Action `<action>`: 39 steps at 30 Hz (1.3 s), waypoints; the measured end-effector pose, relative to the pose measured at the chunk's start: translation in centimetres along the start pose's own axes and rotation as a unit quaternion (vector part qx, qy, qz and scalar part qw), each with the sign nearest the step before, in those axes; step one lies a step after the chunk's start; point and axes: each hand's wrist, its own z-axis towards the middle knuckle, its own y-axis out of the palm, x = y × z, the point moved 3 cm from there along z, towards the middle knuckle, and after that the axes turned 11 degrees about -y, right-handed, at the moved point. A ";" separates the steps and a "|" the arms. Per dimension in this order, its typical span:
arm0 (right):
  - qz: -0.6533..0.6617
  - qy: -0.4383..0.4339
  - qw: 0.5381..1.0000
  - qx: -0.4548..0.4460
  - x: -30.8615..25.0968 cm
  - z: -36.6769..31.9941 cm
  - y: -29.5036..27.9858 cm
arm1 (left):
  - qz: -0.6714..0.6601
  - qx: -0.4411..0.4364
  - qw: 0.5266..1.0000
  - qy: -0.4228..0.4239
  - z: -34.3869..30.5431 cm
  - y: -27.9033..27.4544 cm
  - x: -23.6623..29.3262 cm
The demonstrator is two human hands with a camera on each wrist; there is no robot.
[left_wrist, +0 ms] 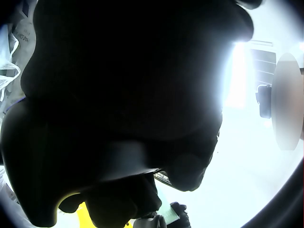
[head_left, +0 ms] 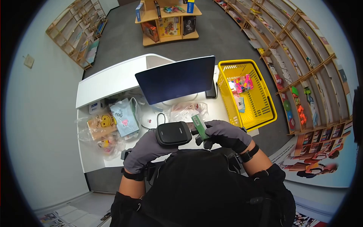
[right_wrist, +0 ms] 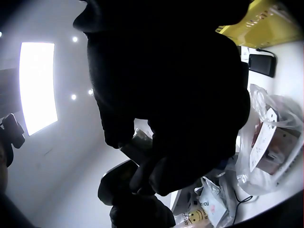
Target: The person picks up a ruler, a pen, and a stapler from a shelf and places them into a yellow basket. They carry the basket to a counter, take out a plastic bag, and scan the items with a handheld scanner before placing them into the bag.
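My gloved left hand (head_left: 145, 150) grips a black, rounded, box-shaped device (head_left: 173, 133) with small pale lettering on its top, held in front of my chest. A thin cable loop shows just behind it. To its right, my gloved right hand (head_left: 227, 134) pinches a slim green packet (head_left: 200, 128) with a white label at its upper end. The packet tilts toward the device, its near edge close beside it. Both wrist views are dark; the right one shows the device (right_wrist: 116, 183) below the packet (right_wrist: 139, 145), and the left one is mostly filled by my glove.
A monitor (head_left: 177, 80) stands on the white desk (head_left: 151, 113), with a clear plastic bag (head_left: 188, 111) before it. Bagged goods (head_left: 125, 117) lie at the left. A yellow basket (head_left: 267, 113) holding small colourful packages stands at the right. Shelves line both sides.
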 end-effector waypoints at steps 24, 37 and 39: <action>-0.785 -0.058 0.600 0.139 3.3 11.0 -3.9 | -0.112 0.196 0.967 -0.118 -4.6 -4.2 -10.1; -0.803 -0.107 0.583 0.067 4.6 15.0 -2.8 | -0.150 0.210 0.957 -0.130 -6.7 -5.0 -11.9; -0.792 -0.101 0.596 0.088 4.8 14.2 -4.4 | -0.164 0.203 0.956 -0.132 -6.7 -4.8 -11.9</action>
